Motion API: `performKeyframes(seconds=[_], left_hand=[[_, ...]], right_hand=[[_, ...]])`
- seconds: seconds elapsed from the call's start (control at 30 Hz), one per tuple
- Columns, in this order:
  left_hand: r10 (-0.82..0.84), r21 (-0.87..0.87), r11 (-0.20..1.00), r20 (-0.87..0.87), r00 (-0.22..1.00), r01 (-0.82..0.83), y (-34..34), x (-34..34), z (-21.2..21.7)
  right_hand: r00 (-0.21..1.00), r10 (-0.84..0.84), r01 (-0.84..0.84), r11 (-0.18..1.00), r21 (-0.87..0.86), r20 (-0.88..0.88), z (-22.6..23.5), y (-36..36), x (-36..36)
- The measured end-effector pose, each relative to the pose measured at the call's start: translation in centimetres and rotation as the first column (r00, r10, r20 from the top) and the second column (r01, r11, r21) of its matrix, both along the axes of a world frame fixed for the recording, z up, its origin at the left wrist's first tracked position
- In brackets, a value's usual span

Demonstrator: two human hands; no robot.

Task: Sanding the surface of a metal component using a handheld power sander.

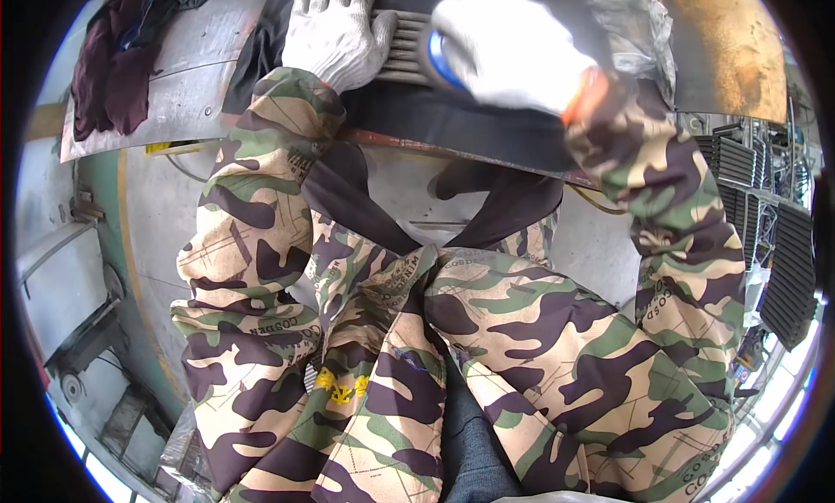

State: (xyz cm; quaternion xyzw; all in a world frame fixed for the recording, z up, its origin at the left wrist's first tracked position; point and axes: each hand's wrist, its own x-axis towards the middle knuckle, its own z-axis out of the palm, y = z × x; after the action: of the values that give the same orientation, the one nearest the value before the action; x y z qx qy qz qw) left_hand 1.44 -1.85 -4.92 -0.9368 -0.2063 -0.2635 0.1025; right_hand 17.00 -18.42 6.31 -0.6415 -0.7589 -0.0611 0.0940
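Note:
My left hand [335, 38], in a white knit glove with greyish fingertips, lies flat with fingers stretched on the left part of a grey ribbed piece [405, 49]. Its thumb reaches along the ribs. Over the right end of that piece, my right hand [504, 46] is closed around a blue thing with a curved edge [444, 59]. The white glove there has an orange cuff and is smeared by motion. Most of the blue thing is hidden under the fingers, so its kind does not show. Black cloth [461, 125] lies beneath the ribbed piece.
Dark maroon cloth [113, 77] hangs over the metal table [196, 77] at the left. Crumpled clear plastic [635, 33] lies right of my right hand, beside a brownish sheet [722, 42]. Stacks of black ribbed parts [787, 268] stand at the far right.

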Motion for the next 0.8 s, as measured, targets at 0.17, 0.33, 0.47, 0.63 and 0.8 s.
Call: performKeyframes(seconds=[0.17,0.33,0.47,0.63,0.8], left_hand=[[0.050,-0.159,0.986,0.002,0.999,-0.049,-0.7,0.3,2.0],[0.104,-0.183,0.976,-0.065,0.992,-0.115,-0.1,-0.5,1.9],[0.047,-0.167,0.984,-0.040,0.998,-0.053,-0.2,0.2,2.8],[0.025,-0.173,0.985,-0.031,0.999,-0.030,-0.2,0.6,1.6],[0.010,-0.103,0.995,-0.049,0.999,-0.015,-0.2,0.9,2.2]], right_hand=[[1.000,0.018,-0.020,0.995,0.099,0.014,-0.5,0.9,1.0],[1.000,0.001,-0.001,0.999,0.050,-0.003,-0.6,0.3,0.0],[0.998,0.059,-0.058,0.997,0.054,-0.007,-0.2,-0.2,-0.1],[0.996,-0.072,0.070,0.997,0.040,0.051,-1.0,1.1,2.6],[1.000,-0.002,0.002,1.000,0.005,0.005,-0.1,-0.6,1.4]])
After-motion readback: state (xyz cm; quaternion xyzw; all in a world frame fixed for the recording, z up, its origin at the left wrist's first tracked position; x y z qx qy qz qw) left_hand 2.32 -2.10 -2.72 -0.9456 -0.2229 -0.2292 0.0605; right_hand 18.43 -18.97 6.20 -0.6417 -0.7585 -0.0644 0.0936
